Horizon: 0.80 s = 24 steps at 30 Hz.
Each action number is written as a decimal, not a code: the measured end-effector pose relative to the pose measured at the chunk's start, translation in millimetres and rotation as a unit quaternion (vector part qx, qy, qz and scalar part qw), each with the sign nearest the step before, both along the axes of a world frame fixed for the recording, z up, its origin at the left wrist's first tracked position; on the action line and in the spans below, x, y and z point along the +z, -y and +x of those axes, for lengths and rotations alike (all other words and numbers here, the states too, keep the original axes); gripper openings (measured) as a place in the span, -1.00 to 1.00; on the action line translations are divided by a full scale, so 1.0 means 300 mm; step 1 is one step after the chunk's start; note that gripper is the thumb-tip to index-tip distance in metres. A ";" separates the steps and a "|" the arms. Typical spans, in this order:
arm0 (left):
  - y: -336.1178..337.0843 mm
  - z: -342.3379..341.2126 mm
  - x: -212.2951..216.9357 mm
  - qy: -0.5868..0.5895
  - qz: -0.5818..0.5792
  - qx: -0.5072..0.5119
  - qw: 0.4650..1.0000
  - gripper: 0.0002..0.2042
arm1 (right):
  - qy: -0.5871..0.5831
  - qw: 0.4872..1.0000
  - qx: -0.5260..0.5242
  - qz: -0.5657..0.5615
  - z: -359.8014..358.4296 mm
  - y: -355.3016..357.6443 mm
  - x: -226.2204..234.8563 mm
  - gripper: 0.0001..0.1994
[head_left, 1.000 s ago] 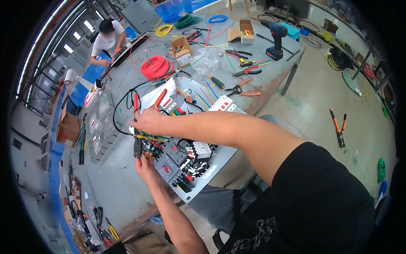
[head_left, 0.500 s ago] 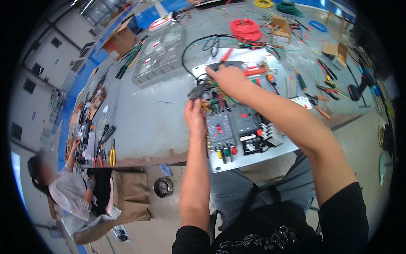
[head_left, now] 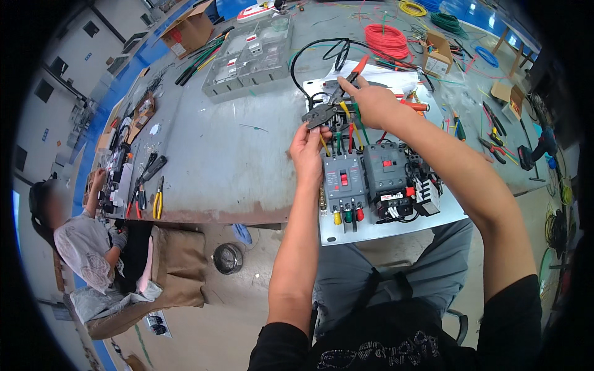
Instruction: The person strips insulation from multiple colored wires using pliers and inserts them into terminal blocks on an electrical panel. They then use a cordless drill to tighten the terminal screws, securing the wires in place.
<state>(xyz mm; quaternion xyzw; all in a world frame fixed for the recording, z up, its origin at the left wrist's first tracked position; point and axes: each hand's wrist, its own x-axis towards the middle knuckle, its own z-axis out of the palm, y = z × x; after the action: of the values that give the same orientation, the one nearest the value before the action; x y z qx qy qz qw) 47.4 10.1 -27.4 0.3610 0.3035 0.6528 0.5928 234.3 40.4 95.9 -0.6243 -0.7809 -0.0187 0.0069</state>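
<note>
My right hand [head_left: 376, 106] is wrapped round the handles of a crimping tool [head_left: 322, 114] with a dark metal head and a red grip. Its head points left, just above the fingertips of my left hand [head_left: 305, 148]. That left hand is closed in a pinch on the end of a yellow wire [head_left: 325, 145], at the tool's jaws; whether the jaws bite on it is hidden. The wire rises from a grey circuit breaker [head_left: 344, 185] on a white mounting plate [head_left: 365, 232]. Green and red wires stand up beside it. A second dark breaker [head_left: 386, 168] sits to its right.
A grey compartment box [head_left: 250, 57] stands at the far left of the table. Red wire coils [head_left: 385, 42], an open carton [head_left: 437, 54] and pliers [head_left: 493, 150] lie to the right. Yellow-handled pliers [head_left: 159, 199] lie near the left edge. A co-worker [head_left: 86, 247] sits at left.
The view has shifted, so the table and plate appear further right. Both hands stay at the crimping tool, whose head and red handle now show more clearly.
</note>
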 end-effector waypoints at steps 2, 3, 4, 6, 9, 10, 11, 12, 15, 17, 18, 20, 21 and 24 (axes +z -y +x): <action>0.009 0.007 0.018 0.031 -0.014 0.004 0.999 -0.79 | 0.015 0.999 0.037 0.006 -0.014 0.025 -0.005 0.02; 0.004 -0.001 0.008 0.028 -0.001 0.001 1.000 -0.79 | 0.021 0.998 0.055 0.010 -0.021 0.042 -0.006 0.02; -0.003 -0.011 -0.005 0.025 0.013 -0.003 1.000 -0.79 | 0.024 0.996 0.082 0.021 -0.022 0.056 0.001 -0.05; -0.014 -0.020 -0.019 0.001 0.032 -0.010 0.999 -0.78 | 0.040 0.996 0.074 -0.011 -0.017 0.037 0.001 -0.13; -0.018 -0.014 -0.015 -0.049 0.044 -0.011 0.998 -0.76 | 0.022 0.995 0.085 0.055 0.007 0.050 0.005 -0.48; -0.010 -0.012 -0.007 -0.056 0.045 -0.005 0.997 -0.74 | 0.020 0.995 0.081 0.048 0.010 0.046 0.010 -0.52; -0.004 -0.009 0.002 -0.062 0.045 0.000 0.997 -0.73 | 0.018 0.996 0.077 0.040 0.013 0.044 0.013 -0.56; -0.003 -0.009 0.006 -0.055 0.053 -0.005 0.997 -0.71 | -0.006 0.995 0.076 0.059 0.013 0.043 0.016 -0.53; 0.001 -0.001 0.020 -0.062 0.068 -0.015 0.996 -0.66 | -0.076 0.989 0.065 0.111 0.026 0.044 0.008 -0.44; 0.013 -0.009 0.038 -0.107 0.067 -0.020 0.992 -0.63 | -0.120 0.978 0.058 0.158 0.019 0.036 0.050 -0.45; 0.007 -0.009 0.027 -0.088 0.062 -0.038 0.993 -0.63 | -0.165 0.962 0.069 0.205 0.036 0.023 0.073 -0.48; 0.015 -0.021 0.029 -0.115 0.081 -0.063 0.988 -0.61 | -0.261 0.918 0.085 0.287 0.077 -0.019 0.126 -0.54; 0.039 -0.040 0.046 -0.134 0.077 -0.067 0.986 -0.59 | -0.312 0.891 0.092 0.317 0.097 -0.029 0.165 -0.57; 0.069 -0.129 0.060 -0.208 0.092 -0.086 0.970 -0.54 | -0.365 0.843 0.050 0.391 0.211 -0.003 0.323 -0.46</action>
<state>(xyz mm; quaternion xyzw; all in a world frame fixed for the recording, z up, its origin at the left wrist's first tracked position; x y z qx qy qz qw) 8.7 -10.5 -9.4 0.5669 0.3264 0.5347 0.5349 297.8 41.2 192.9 -0.4919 -0.6799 -0.0930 0.5359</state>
